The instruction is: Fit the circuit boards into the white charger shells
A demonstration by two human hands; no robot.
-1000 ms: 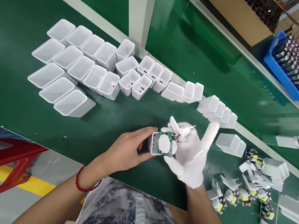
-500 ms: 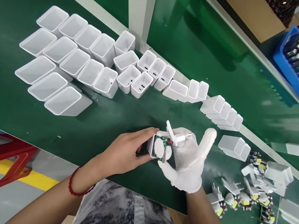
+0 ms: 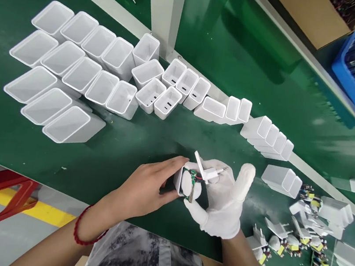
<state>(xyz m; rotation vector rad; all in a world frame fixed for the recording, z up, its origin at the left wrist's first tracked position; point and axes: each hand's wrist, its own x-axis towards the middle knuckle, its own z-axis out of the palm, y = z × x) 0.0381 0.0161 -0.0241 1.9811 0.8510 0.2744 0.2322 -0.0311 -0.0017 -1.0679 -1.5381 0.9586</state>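
Note:
My bare left hand (image 3: 149, 191) grips a small white plastic housing (image 3: 178, 178) by its sides, fingers above and thumb below. At the housing's open end, my right hand (image 3: 220, 201), in a white glove, pinches a green circuit board (image 3: 193, 180) with a pale round part on it. The board's edge is at the mouth of the housing; fingers hide how far in it reaches. Red and dark wires lead from the board to a white plug cover (image 3: 210, 172) with pins, which rests tilted against the gloved palm. The right thumb sticks out, away from the other fingers.
Rows of open white housings (image 3: 82, 74) stand on the green bench (image 3: 122, 142), left and centre. More housings (image 3: 268, 137) lie to the right, near several plug covers with boards (image 3: 295, 239). A blue bin (image 3: 345, 60) of wired parts and a cardboard box (image 3: 302, 11) are at upper right.
The circuit board has turned more edge-on at the housing's mouth, showing less of its green face. Both hands keep their hold. The whole view has shifted slightly.

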